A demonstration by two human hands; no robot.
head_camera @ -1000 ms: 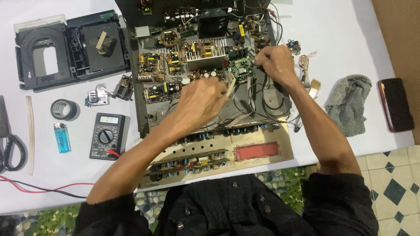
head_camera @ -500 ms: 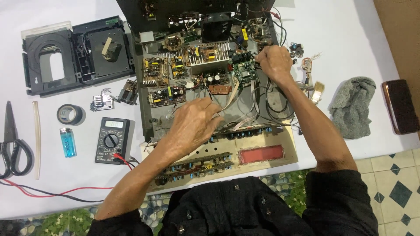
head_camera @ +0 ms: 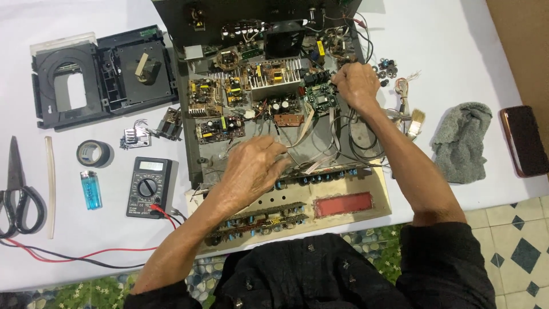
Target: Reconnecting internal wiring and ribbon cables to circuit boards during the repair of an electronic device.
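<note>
The left hand [head_camera: 254, 171] is lying flat, bracing the opened amplifier chassis [head_camera: 274, 114], while the right hand [head_camera: 357, 86] is curling over wiring beside a small green board [head_camera: 320, 98], grip hidden.

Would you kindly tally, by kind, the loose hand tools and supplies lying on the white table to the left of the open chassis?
Scissors: 1
Clear tube: 1
Tape roll: 1
Blue lighter: 1
Multimeter: 1
Total: 5

Opened amplifier chassis [head_camera: 274, 114] lies on the white table [head_camera: 86, 252]. Left hand [head_camera: 251, 171] rests palm-down at its front edge; right hand [head_camera: 357, 86] grips wires at its right side. Multimeter [head_camera: 148, 186] lies left of it.
</note>
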